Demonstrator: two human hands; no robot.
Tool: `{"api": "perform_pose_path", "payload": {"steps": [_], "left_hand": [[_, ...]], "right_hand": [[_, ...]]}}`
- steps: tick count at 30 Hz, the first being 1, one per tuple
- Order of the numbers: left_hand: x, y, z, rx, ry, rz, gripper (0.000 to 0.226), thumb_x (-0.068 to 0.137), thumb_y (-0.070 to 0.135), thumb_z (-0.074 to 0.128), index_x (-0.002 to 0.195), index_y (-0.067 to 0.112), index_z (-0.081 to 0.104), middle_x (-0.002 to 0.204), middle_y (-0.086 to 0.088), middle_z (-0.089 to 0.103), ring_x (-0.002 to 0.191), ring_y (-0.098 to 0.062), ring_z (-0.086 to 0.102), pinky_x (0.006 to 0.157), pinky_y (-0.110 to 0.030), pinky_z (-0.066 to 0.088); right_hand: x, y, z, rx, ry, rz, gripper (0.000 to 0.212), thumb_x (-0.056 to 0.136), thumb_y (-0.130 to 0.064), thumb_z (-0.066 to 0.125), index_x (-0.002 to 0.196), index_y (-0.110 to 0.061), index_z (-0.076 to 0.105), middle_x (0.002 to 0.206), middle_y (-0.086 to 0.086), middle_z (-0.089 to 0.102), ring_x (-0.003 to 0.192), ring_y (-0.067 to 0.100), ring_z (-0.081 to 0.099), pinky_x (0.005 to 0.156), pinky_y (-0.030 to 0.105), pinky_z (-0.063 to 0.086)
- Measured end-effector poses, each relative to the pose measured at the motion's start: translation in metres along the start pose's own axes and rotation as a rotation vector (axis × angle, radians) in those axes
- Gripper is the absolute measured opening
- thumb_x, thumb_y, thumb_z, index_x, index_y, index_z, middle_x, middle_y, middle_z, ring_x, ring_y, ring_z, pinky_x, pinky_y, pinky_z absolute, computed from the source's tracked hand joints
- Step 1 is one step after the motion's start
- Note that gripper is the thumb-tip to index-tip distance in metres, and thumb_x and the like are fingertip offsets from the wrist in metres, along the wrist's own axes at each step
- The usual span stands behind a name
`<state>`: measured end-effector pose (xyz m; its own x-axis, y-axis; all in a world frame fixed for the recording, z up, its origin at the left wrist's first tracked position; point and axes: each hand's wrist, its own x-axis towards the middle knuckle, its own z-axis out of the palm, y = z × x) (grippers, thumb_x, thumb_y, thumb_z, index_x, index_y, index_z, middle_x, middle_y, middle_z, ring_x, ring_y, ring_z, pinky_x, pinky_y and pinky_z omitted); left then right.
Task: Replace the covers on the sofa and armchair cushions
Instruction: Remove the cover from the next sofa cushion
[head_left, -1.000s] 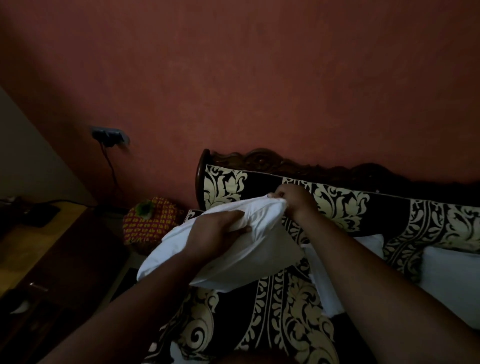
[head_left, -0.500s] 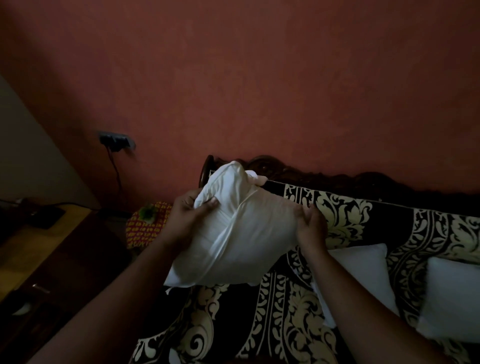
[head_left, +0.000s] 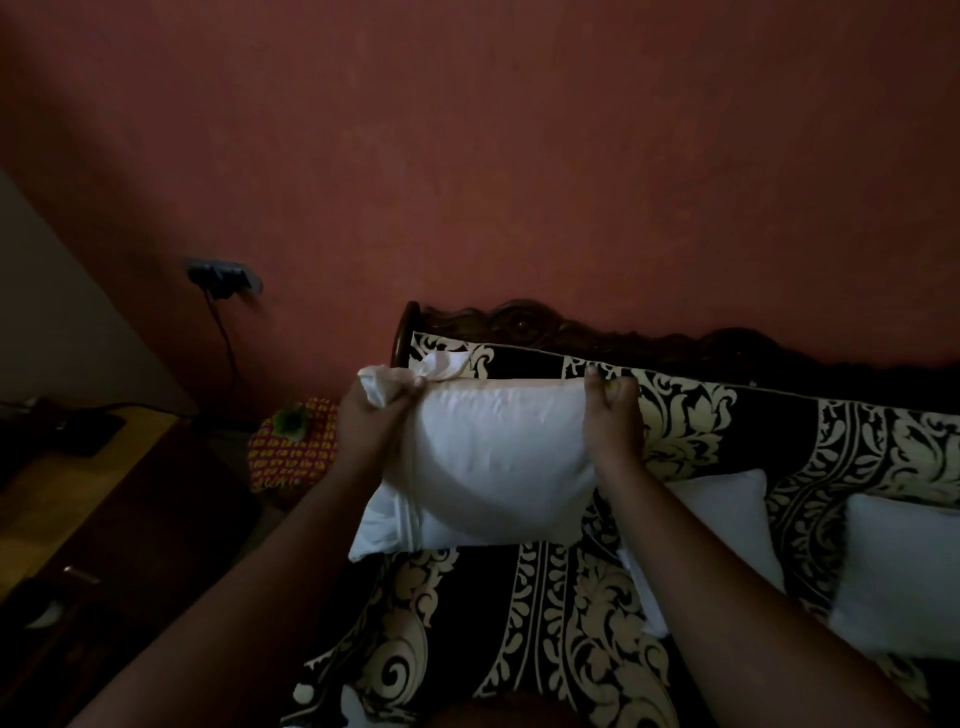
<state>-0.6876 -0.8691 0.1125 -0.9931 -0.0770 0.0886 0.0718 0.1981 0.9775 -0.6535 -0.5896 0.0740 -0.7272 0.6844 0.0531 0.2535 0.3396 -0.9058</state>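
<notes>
Head view, centre of frame: a white cushion (head_left: 498, 462) is held up over the patterned sofa (head_left: 566, 613). Left hand (head_left: 371, 421) grips the bunched open end of the cover (head_left: 387, 382) at the cushion's upper-left corner; right hand (head_left: 613, 415) pinches its upper-right corner. Two more white cushions (head_left: 727, 519) lie at right. Loose cloth at the left suggests the filling could slide back out if that grip slackens.

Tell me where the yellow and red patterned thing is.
Head view, left of centre: the yellow and red patterned thing sits beside the sofa, below the wall socket.
</notes>
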Motion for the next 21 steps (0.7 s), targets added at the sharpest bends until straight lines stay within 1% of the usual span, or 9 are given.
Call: {"api": "perform_pose_path", "payload": {"steps": [1,3,5,7,10,12,15,18,21], "left_hand": [[-0.001,0.001,0.001,-0.002,0.010,0.006,0.026,0.081,0.039,0.082,0.097,0.020,0.074,0.091,-0.001,0.076,0.089,-0.016,0.073,0.086,-0.046,0.059],[-0.003,0.007,0.005,-0.027,0.039,0.026,0.010,0.086,0.031,0.078,0.086,0.022,0.075,0.080,0.003,0.075,0.079,-0.010,0.072,0.077,-0.037,0.059],[-0.004,0.015,0.010,-0.060,0.042,0.078,0.009,0.089,0.024,0.076,0.084,0.017,0.075,0.076,0.004,0.074,0.074,-0.006,0.069,0.071,-0.025,0.054],[-0.005,0.020,0.012,-0.077,0.013,0.111,0.012,0.091,0.019,0.074,0.089,0.008,0.075,0.084,-0.001,0.076,0.079,-0.007,0.070,0.074,-0.019,0.053],[-0.003,0.015,0.012,-0.068,-0.039,0.116,0.016,0.091,0.018,0.074,0.092,0.002,0.073,0.089,-0.009,0.076,0.080,-0.010,0.071,0.073,-0.021,0.054],[-0.005,0.013,0.011,-0.063,-0.053,0.118,0.021,0.091,0.020,0.074,0.092,0.000,0.073,0.089,-0.012,0.076,0.079,-0.010,0.071,0.070,-0.020,0.053],[0.000,0.015,0.003,-0.072,-0.031,0.144,0.029,0.092,0.031,0.070,0.092,0.003,0.075,0.090,-0.008,0.077,0.083,-0.014,0.073,0.074,-0.022,0.053],[0.004,0.021,-0.005,-0.132,0.043,0.129,0.020,0.096,0.022,0.067,0.086,0.007,0.075,0.084,-0.001,0.077,0.078,-0.009,0.070,0.072,-0.025,0.056],[0.008,0.017,-0.011,-0.159,0.103,0.095,0.025,0.100,0.027,0.063,0.079,0.016,0.071,0.078,0.008,0.074,0.076,-0.002,0.067,0.071,-0.021,0.054]], "right_hand": [[0.003,-0.001,-0.004,0.005,0.020,-0.028,0.044,0.098,-0.058,0.049,0.101,-0.014,0.045,0.083,-0.004,0.054,0.077,0.019,0.054,0.068,0.033,0.037],[0.012,0.000,-0.016,-0.005,0.082,-0.079,0.051,0.096,-0.060,0.053,0.092,-0.009,0.051,0.080,0.002,0.057,0.073,0.020,0.054,0.062,0.033,0.036],[0.021,0.006,-0.028,-0.020,0.141,-0.096,0.057,0.097,-0.060,0.053,0.078,-0.006,0.051,0.071,0.006,0.055,0.067,0.023,0.051,0.061,0.035,0.035],[0.028,0.012,-0.036,-0.033,0.155,-0.076,0.054,0.098,-0.059,0.051,0.070,-0.012,0.050,0.068,0.001,0.053,0.068,0.023,0.052,0.065,0.035,0.038],[0.034,0.020,-0.041,-0.072,0.138,-0.030,0.056,0.098,-0.062,0.047,0.083,-0.010,0.062,0.080,0.004,0.062,0.079,0.025,0.057,0.072,0.035,0.042],[0.037,0.025,-0.043,-0.086,0.152,-0.037,0.060,0.098,-0.062,0.046,0.086,-0.006,0.063,0.081,0.007,0.063,0.079,0.026,0.057,0.072,0.035,0.042],[0.045,0.032,-0.057,-0.097,0.200,-0.019,0.058,0.100,-0.059,0.046,0.086,-0.005,0.064,0.082,0.007,0.060,0.080,0.025,0.055,0.070,0.034,0.038],[0.056,0.044,-0.071,-0.112,0.235,0.006,0.066,0.098,-0.066,0.042,0.080,-0.005,0.061,0.079,0.013,0.061,0.078,0.030,0.058,0.070,0.039,0.044],[0.065,0.047,-0.074,-0.158,0.237,0.027,0.066,0.099,-0.064,0.042,0.079,-0.004,0.059,0.078,0.013,0.058,0.077,0.030,0.057,0.068,0.037,0.040]]}}
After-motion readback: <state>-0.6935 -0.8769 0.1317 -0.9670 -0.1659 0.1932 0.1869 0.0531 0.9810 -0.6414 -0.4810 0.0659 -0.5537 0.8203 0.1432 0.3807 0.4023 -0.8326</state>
